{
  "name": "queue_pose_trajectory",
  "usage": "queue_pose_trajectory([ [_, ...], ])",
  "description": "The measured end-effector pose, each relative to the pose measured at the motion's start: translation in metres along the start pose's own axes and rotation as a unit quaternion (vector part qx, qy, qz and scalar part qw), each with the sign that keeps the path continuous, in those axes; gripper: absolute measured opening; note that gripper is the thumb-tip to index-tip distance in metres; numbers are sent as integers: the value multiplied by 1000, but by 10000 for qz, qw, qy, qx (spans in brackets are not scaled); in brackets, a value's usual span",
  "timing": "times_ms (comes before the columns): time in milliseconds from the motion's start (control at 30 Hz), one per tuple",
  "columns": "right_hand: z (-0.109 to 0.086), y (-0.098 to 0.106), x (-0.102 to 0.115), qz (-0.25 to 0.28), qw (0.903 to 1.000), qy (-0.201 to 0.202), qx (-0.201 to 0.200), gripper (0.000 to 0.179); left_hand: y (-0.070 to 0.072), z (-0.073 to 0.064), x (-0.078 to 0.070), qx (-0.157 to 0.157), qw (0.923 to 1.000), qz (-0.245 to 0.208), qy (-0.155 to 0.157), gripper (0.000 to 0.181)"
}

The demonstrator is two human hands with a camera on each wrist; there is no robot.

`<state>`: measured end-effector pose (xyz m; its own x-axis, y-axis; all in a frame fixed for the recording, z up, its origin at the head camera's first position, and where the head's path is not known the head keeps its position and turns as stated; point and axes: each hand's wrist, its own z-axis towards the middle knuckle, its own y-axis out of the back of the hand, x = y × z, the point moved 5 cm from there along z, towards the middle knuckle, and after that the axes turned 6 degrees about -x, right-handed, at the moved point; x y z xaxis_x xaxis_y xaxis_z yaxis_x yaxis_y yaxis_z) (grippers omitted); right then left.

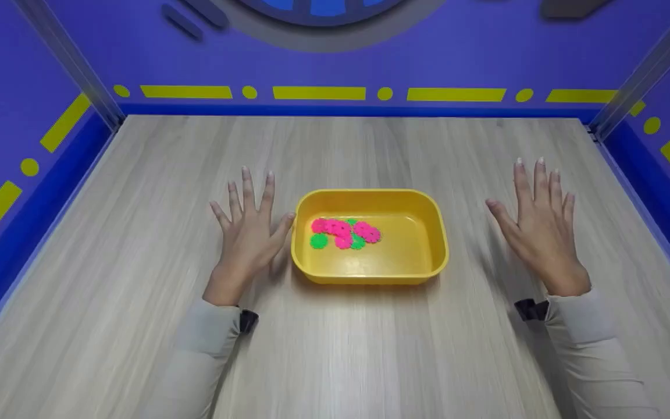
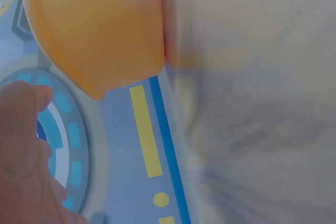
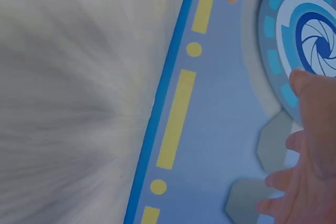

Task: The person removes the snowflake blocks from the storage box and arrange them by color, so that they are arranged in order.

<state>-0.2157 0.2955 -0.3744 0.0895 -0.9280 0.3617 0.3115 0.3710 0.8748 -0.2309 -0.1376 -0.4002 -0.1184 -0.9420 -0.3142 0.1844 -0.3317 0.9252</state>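
Yellow tub (image 1: 406, 243) beside left hand (image 1: 248, 237)

Booth-like workspace, printed panels (image 1: 335, 70) (yellow-striped), wood-grain tabletop (image 1: 370, 349)

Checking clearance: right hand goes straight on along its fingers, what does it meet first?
Likely the back wall, past the table; nothing else shows between it and the right hand, though hand height is unclear.

Pink and green discs (image 1: 337, 227), yellow tub (image 1: 407, 247)
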Motion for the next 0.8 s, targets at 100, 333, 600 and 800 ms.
queue_pose_trajectory([
  [100, 3, 4, 6, 463, 9988, 126, -50, 76, 1, 2, 3, 74, 9981, -586, 169, 75],
  [333, 11, 4, 22, 1281, 9898, 240, 581, 72, -9, 7, 16, 458, 9648, -2440, 864, 73],
  [600, 23, -1, 40, 2003, 9700, 322, 1342, 64, -28, 3, 19, 703, 8327, -5281, 1510, 64],
  [800, 34, -4, 57, 2345, 9461, 462, 2185, 57, -46, 2, 10, 754, 6859, -7033, 1711, 59],
])
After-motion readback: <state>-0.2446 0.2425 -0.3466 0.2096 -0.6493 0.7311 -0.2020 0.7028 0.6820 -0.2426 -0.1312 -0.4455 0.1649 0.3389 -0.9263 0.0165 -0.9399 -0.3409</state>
